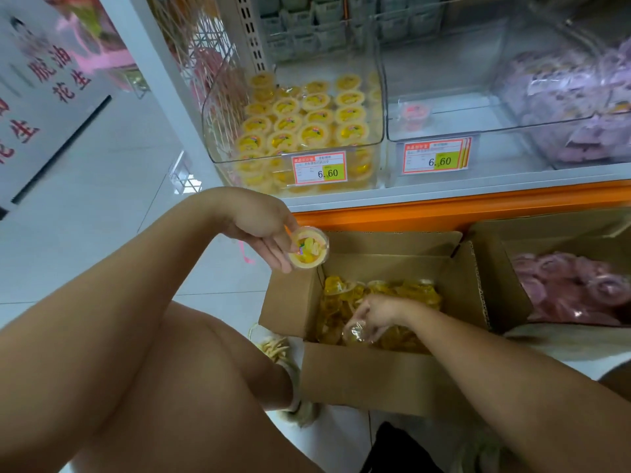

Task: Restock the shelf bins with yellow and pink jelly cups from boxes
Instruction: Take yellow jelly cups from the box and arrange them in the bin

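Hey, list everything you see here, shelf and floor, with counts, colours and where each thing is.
Yellow jelly cups: many, yellow, left shelf bin.
Pink jelly cup: one, pink, middle bin.
Purple packets: many, purple, right bin.
Price tags: two, red-edged, bin fronts.
Yellow-cup box: one, brown, floor, open.
Pink-cup box: one, brown, floor, to its right.
Left hand: holds one yellow cup above the box.
Right hand: inside yellow-cup box, gripping another cup.

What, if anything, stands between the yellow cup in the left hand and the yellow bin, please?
Nothing loose is visible. The left hand holds the yellow cup in open air below the yellow bin; only the bin's own clear front wall, with its price tag, rises between, so the cup likely must go over it.
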The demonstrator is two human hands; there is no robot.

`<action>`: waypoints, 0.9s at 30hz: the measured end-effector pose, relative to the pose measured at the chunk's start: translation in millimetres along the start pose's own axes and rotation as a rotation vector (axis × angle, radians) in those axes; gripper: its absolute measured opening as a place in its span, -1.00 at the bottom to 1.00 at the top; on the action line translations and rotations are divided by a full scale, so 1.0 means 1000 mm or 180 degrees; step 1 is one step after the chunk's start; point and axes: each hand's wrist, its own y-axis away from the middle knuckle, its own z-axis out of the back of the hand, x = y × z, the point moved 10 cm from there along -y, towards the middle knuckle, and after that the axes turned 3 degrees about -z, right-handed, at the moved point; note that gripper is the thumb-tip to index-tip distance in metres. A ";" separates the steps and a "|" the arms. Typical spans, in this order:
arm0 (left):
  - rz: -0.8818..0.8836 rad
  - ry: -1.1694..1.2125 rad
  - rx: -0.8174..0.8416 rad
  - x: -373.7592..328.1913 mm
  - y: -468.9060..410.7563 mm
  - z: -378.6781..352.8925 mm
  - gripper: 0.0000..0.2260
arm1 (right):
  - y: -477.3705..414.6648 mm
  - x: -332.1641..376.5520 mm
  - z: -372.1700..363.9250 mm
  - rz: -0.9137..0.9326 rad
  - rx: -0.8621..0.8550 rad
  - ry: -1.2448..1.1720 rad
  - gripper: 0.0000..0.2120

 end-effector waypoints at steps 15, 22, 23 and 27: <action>-0.1737 0.2616 -0.1155 -0.084 0.034 0.092 -0.93 | 0.256 0.153 0.228 0.2383 -0.1617 -0.1382 -0.73; -0.1616 0.2734 -0.2106 -0.085 -0.001 0.153 -0.86 | 0.249 0.219 0.317 0.2409 -0.2756 -0.1007 -0.76; -0.1539 0.2726 -0.2234 -0.082 -0.006 0.160 -0.85 | 0.239 0.229 0.327 0.2320 -0.2876 -0.0820 -0.78; -0.1300 0.2878 -0.2709 -0.059 -0.020 0.188 -0.86 | 0.191 0.275 0.354 0.1715 -0.3151 0.0465 -0.77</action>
